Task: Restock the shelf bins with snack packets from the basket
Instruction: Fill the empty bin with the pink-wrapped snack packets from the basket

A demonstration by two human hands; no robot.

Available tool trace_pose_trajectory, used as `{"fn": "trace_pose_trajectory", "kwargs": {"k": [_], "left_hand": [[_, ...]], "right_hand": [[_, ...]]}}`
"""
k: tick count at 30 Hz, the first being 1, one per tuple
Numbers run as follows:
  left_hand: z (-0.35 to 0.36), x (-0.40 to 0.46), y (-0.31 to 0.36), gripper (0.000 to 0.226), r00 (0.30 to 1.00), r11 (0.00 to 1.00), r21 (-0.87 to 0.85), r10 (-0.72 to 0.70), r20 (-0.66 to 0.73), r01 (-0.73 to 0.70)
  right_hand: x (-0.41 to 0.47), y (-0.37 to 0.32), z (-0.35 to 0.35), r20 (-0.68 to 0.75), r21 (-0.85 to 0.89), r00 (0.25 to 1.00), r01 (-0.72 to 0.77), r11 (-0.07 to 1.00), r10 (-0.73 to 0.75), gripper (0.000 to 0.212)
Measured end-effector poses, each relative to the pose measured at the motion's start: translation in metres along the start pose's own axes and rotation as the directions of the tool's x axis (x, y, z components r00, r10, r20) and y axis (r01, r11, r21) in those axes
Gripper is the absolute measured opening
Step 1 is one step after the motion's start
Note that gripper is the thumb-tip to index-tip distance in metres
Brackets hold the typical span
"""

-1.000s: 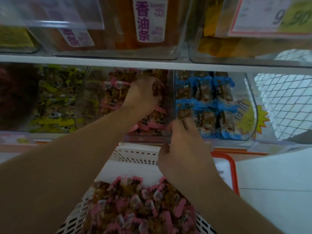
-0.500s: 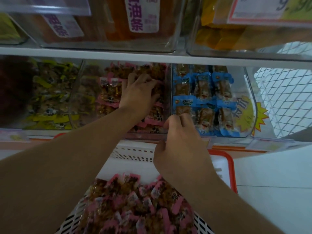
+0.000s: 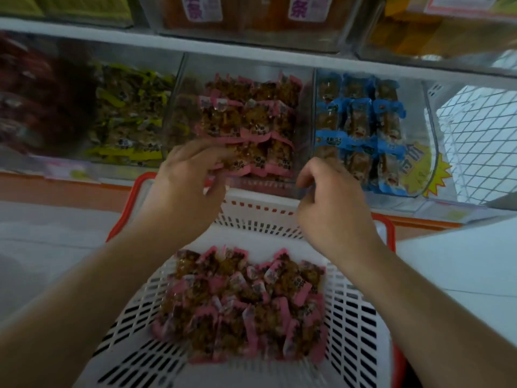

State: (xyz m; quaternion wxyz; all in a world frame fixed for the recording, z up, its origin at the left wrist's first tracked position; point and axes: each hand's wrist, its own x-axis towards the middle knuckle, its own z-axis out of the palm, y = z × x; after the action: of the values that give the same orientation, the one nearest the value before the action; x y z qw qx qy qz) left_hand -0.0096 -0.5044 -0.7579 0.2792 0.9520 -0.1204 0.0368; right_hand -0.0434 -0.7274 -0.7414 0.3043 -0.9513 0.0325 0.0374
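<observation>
Pink snack packets (image 3: 240, 301) heaped loose in white basket (image 3: 355, 326); more stacked in middle shelf bin (image 3: 246, 119). Probably light, crinkly, slippery; best pinched by sealed edges. Left hand (image 3: 186, 182) fingers pinching a packet; right hand (image 3: 333, 203) fingers curled, apparently holding nothing.

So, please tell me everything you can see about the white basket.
The basket is white plastic, as it looks, with slotted walls and floor. It sits below the shelf bins, inside or on a red-rimmed basket. A loose heap of pink packets lies in its middle, about one layer deep. Both forearms pass over it; the left hand and right hand are above its far rim. Whether they touch it cannot be told.
</observation>
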Motion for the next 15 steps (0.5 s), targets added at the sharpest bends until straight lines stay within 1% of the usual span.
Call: {"fn": "trace_pose_trajectory", "kwargs": {"k": [1, 2, 3, 4, 5, 7, 9, 10, 13, 15], "left_hand": [[-0.010, -0.018, -0.006, 0.044, 0.999, 0.999, 0.026, -0.048, 0.003, 0.048], [-0.019, -0.035, -0.012, 0.048, 0.994, 0.993, 0.061, -0.107, 0.015, 0.106], [-0.025, -0.050, -0.019, 0.051, 0.984, 0.980, 0.109, -0.173, 0.036, 0.168], [-0.031, -0.063, -0.026, 0.054, 0.968, 0.961, 0.157, -0.242, 0.064, 0.229], [-0.035, -0.074, -0.033, 0.058, 0.945, 0.938, 0.190, -0.311, 0.099, 0.288], [-0.038, -0.086, -0.043, 0.064, 0.884, 0.896, 0.199, -0.432, 0.181, 0.397], [-0.036, -0.089, -0.048, 0.067, 0.832, 0.873, 0.169, -0.487, 0.265, 0.457], [-0.034, -0.090, -0.051, 0.067, 0.823, 0.874, 0.160, -0.486, 0.293, 0.459], [-0.030, -0.087, -0.056, 0.060, 0.832, 0.882, 0.134, -0.471, 0.293, 0.452], [-0.033, -0.084, -0.055, 0.060, 0.809, 0.862, 0.138, -0.506, 0.301, 0.488]], "right_hand": [[-0.005, -0.001, 0.003, 0.068, 0.017, 0.997, 0.021, 1.000, -0.022, 0.027], [-0.009, -0.001, 0.008, 0.173, 0.022, 0.985, 0.018, 1.000, -0.021, 0.028], [-0.014, -0.001, 0.016, 0.304, -0.005, 0.953, 0.003, 1.000, -0.001, 0.029], [-0.017, 0.001, 0.027, 0.431, -0.076, 0.902, 0.006, 0.997, 0.027, 0.027], [-0.019, 0.006, 0.040, 0.529, -0.169, 0.847, 0.035, 0.985, 0.061, 0.023], [-0.026, 0.019, 0.069, 0.626, -0.315, 0.767, 0.087, 0.945, 0.138, 0.018], [-0.033, 0.037, 0.099, 0.635, -0.402, 0.740, 0.074, 0.912, 0.220, 0.026], [-0.037, 0.046, 0.112, 0.618, -0.437, 0.740, 0.043, 0.898, 0.265, 0.033], [-0.053, 0.069, 0.142, 0.526, -0.546, 0.747, -0.070, 0.835, 0.407, 0.055], [-0.064, 0.076, 0.153, 0.463, -0.595, 0.784, -0.070, 0.801, 0.413, 0.056]]}}
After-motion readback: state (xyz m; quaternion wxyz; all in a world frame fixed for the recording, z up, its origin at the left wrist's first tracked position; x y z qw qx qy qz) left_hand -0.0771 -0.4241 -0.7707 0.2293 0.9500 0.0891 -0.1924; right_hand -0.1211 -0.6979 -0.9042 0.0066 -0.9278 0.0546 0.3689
